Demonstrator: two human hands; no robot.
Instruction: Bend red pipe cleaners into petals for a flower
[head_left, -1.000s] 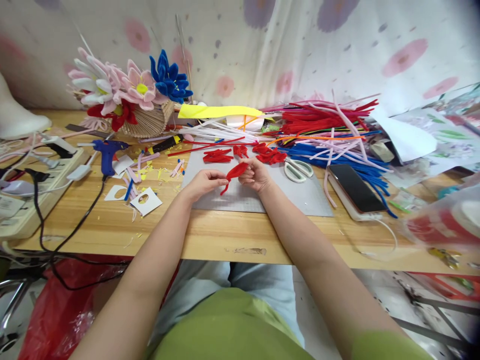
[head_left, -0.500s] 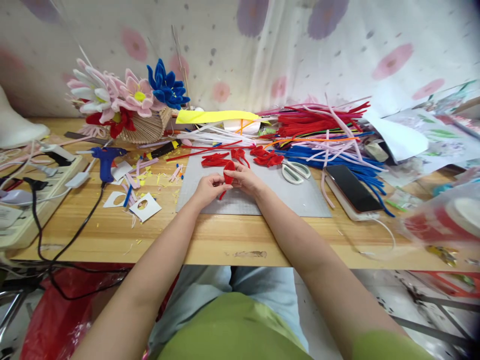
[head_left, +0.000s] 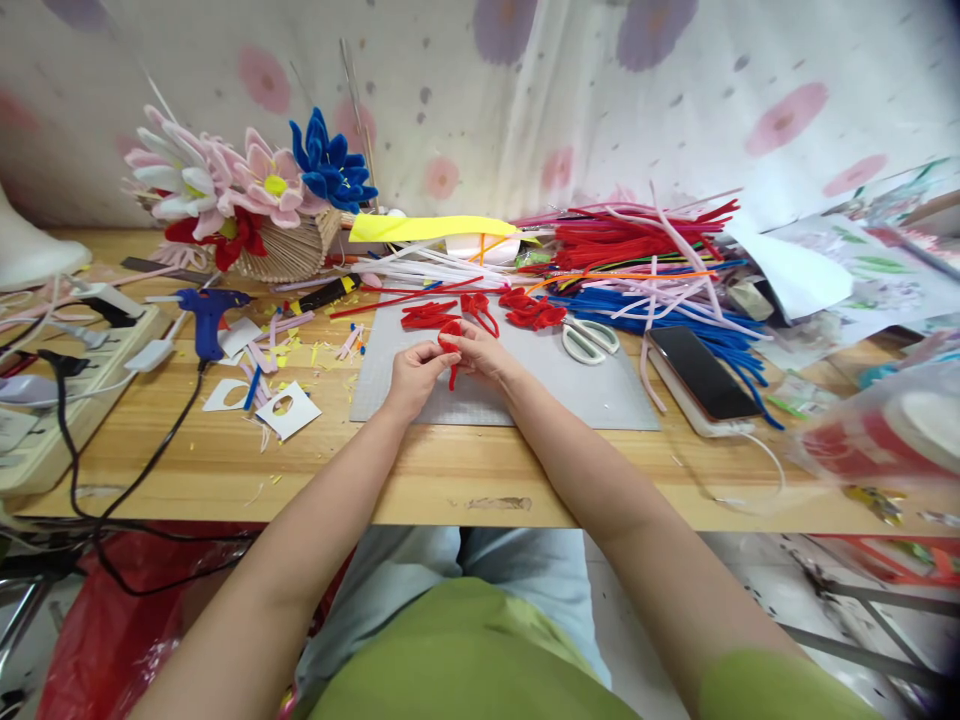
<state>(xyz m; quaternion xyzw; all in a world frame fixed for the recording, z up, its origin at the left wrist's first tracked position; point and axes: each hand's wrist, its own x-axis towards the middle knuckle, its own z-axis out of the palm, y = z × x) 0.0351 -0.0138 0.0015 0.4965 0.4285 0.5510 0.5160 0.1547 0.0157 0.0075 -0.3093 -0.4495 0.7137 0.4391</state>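
Over the grey cutting mat [head_left: 600,390], a looped red pipe cleaner [head_left: 450,337] is held between my two hands. My left hand [head_left: 416,375] pinches it from the left, near its lower end. My right hand [head_left: 482,352] grips the loop from the right, thumb towards the left fingers. A short red tail hangs below the fingers; part of the loop is hidden by them. Just beyond lie bent red pipe cleaner pieces [head_left: 429,315], a red loop [head_left: 481,312] and a bunch of red shaped pieces [head_left: 534,310]. White-handled scissors [head_left: 590,340] rest to their right.
On the left are a blue glue gun [head_left: 208,318], white card pieces [head_left: 289,410], a power strip [head_left: 82,400] and pipe cleaner flowers [head_left: 274,185]. Red [head_left: 637,245] and blue pipe cleaners [head_left: 675,325] lie at the back. A phone [head_left: 703,373] sits right, near a bagged cup [head_left: 885,430].
The red loop has tilted and turned between my fingers, so it shows lower and less upright. Both hands stay close together, almost in the same place.
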